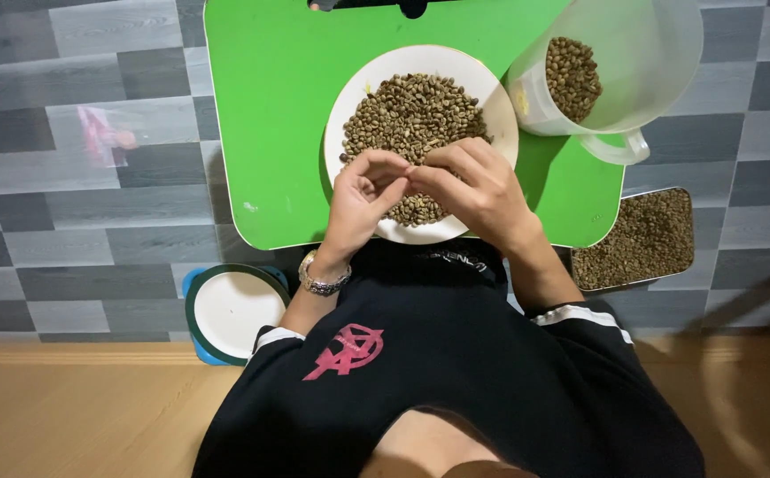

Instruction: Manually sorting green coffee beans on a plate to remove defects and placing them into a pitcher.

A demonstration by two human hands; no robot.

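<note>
A white plate [363,88] heaped with greenish-brown beans [411,111] sits on a small green table [270,115]. My left hand [360,202], a metal bracelet at its wrist, and my right hand [478,190] meet over the plate's near edge, fingertips touching. The fingers of both hands are curled and pinched together; whether a bean is held between them is too small to tell. A clear plastic jug [633,62] with some beans [572,78] inside stands tilted at the table's right.
A metal tray [637,237] full of beans lies on the grey tiled floor at right. A white-lidded round container [232,310] sits at left below the table. A small plastic wrapper [101,134] lies on the floor at left.
</note>
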